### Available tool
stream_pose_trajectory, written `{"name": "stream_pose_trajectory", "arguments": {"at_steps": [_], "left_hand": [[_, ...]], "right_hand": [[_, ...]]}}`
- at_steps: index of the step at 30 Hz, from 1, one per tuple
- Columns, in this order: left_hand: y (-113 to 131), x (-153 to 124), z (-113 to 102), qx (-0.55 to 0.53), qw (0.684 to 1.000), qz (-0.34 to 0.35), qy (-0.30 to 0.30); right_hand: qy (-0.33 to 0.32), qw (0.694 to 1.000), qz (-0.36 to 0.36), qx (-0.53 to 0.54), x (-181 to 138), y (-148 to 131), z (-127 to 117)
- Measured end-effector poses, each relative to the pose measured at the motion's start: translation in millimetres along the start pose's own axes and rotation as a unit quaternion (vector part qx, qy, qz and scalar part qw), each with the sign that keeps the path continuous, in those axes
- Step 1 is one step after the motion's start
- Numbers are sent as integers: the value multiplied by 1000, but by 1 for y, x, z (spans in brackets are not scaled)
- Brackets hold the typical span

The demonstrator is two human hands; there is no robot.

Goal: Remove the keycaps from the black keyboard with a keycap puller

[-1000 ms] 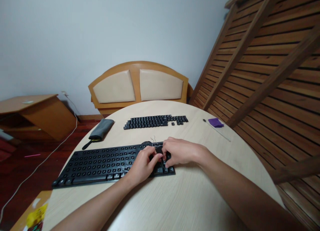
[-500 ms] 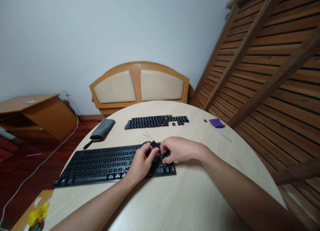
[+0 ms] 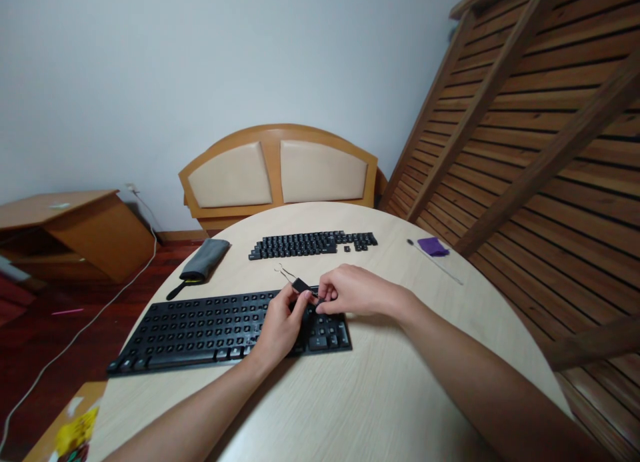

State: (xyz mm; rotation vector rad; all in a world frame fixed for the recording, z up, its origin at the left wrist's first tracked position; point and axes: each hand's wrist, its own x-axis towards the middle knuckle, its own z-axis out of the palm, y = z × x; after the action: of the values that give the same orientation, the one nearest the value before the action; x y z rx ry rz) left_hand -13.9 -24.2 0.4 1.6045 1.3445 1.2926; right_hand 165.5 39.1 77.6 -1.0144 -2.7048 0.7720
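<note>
Head view: pinched at both ends, black clip (image 3: 301, 286) with wire loops, between left hand (image 3: 280, 323) and right hand (image 3: 356, 293), just over keyboard (image 3: 200, 329), right end. Beyond at 12 o'clock, loose keycaps (image 3: 310, 243); at 10, grey pouch (image 3: 205, 258); at 2, purple cloth (image 3: 433, 246).

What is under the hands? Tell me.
The right end of the keyboard, some keycaps on it. The left hand and right hand pinch a clip above it and cover the keys beneath.

Blk binder clip (image 3: 301, 286), wire handles up-left, above kbd (image 3: 200, 325).
</note>
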Motion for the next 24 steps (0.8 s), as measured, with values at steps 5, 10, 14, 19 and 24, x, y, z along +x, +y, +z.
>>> {"name": "stream_pose_trajectory", "arguments": {"at_steps": [5, 10, 14, 19, 24], "left_hand": [[-4, 3, 0, -25, 999, -9, 28], [-6, 6, -2, -60, 996, -25, 65], [-6, 8, -3, -65, 995, -32, 71], [-4, 7, -3, -72, 995, -26, 62], [-2, 7, -2, -62, 995, -36, 66]], "right_hand": [[40, 999, -22, -4, 1, -1, 5], [62, 994, -86, -23, 3, -2, 3], [30, 989, -147, -19, 3, -1, -1], [16, 990, -141, -21, 2, 0, -2], [21, 989, -143, -28, 2, -3, -3]]}}
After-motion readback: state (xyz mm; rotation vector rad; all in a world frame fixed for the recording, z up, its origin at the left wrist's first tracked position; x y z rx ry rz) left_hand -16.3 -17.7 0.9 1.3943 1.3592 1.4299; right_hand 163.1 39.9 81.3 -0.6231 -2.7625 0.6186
